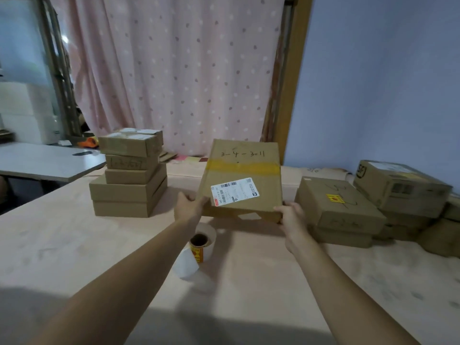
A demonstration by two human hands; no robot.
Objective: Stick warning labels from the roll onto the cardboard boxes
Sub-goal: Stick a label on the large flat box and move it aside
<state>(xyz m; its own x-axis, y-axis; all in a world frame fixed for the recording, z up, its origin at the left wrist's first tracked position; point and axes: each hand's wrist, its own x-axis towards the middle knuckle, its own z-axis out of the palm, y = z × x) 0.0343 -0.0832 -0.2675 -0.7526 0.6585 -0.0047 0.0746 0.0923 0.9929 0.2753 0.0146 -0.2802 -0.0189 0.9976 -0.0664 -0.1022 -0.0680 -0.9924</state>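
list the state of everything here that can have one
held box, closed, taped, lifted and tilted
left hand, grips held box's near left corner
right hand, grips its near right corner
label roll, standing on end, tail unrolled
right box, closed, yellow label on top
left stack, closed boxes piled

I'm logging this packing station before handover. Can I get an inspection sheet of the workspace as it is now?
Surface: pale cloth cover, faint marks.
Job's things: held box tilted up, white shipping label, no warning label on its visible face; label roll in front of it on the cover, loose tail; right box bears a yellow label.
Clutter: left stack of boxes; far-right boxes.
Hands: left hand and right hand grip the held box's lower corners.
Cables: nothing seen.
Surroundings: pink curtain, blue wall, grey table at left.
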